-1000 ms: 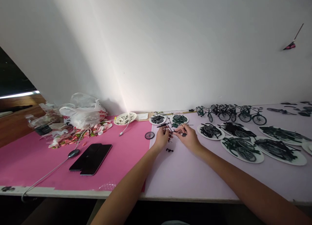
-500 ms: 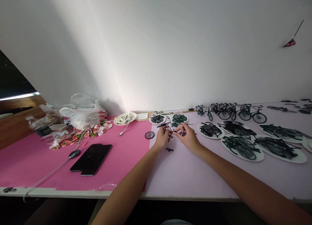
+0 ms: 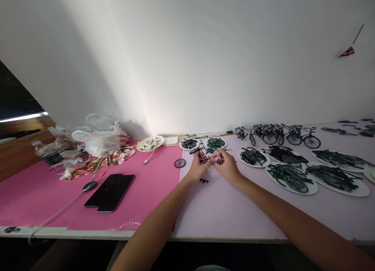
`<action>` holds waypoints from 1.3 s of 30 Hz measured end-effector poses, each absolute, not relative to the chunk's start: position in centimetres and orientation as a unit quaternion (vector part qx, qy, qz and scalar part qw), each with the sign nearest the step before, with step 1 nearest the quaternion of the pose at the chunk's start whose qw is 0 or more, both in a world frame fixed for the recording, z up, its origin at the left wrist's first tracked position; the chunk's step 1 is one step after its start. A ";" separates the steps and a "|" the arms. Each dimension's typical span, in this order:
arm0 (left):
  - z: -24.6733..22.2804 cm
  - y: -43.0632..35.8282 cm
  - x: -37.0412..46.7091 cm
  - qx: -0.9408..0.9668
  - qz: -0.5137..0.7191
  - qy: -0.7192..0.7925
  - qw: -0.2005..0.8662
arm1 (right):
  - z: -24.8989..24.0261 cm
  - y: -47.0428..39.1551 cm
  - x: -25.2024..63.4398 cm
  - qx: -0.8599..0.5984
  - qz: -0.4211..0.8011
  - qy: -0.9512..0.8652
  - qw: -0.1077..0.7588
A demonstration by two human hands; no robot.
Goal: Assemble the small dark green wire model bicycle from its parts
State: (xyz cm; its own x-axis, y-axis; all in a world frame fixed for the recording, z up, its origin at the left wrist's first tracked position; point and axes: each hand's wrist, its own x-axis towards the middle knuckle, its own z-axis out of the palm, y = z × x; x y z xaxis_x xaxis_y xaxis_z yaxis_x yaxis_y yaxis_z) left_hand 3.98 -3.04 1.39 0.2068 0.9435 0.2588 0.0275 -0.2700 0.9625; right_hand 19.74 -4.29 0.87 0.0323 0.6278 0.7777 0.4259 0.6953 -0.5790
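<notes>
My left hand is closed around a small black model bicycle frame, above the pale lilac table covering. Fingertips of my right hand meet those of the left at the frame's right end. They are pinched together, and what sits between them is too small to make out. A loose spoked wheel lies flat on the pink covering left of my hands. Just below my left hand rests a small black part. Behind my hands stand plates of black parts and dark green parts.
Assembled model bicycles stand along the wall at right. Several white plates in front of them hold bicycle parts. Two dark phone-like slabs, a cable, a plastic bag and petals occupy the left side.
My left thumb has moved right, toward my right fingertips, and the bicycle frame has turned slightly. My right hand has stayed nearly in place, its fingers drawn closer together.
</notes>
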 end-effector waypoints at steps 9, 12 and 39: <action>2.0 -3.5 4.0 0.615 0.476 0.365 0.512 | 1.2 -5.0 19.1 -0.391 0.053 -0.676 0.622; 2.1 -3.4 4.1 0.609 0.477 0.363 0.519 | 1.2 -5.2 19.0 -0.397 0.060 -0.675 0.618; 2.3 -3.4 4.0 0.595 0.480 0.372 0.527 | 1.2 -5.5 18.5 -0.344 0.111 -0.693 0.624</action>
